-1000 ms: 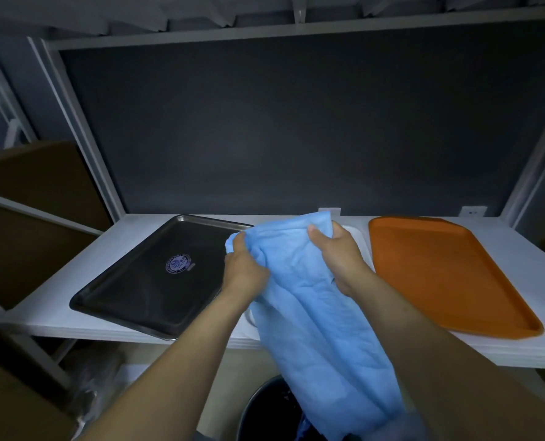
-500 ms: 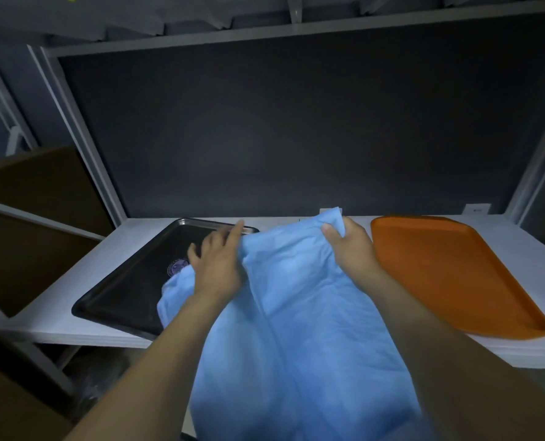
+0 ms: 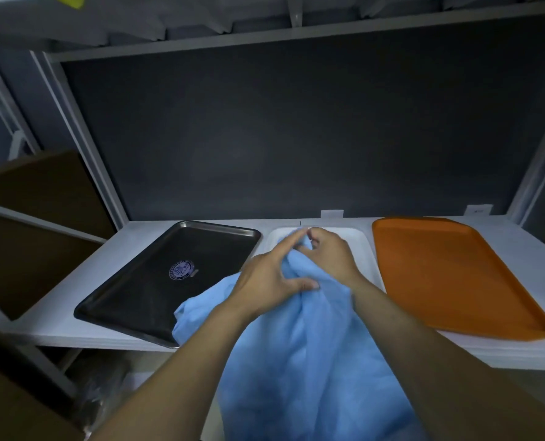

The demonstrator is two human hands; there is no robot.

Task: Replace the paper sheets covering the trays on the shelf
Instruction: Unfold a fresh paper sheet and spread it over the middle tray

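Left hand [image 3: 266,281] and right hand [image 3: 328,257] bunched the sheet [image 3: 300,361].

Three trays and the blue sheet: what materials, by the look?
Left tray: likely stainless steel, shiny rolled rim. Middle tray: white, probably plastic, matte. Right tray: orange plastic, matte, moulded lip. Blue sheet: thin paper or nonwoven, drapes in soft folds.

The bunched sheet [image 3: 296,361], left hand [image 3: 265,281] and right hand [image 3: 328,259] crowd the white tray [image 3: 358,241]. Left of it, sheet overlaps the black tray [image 3: 156,281]; right, the orange tray [image 3: 449,275] lies bare.
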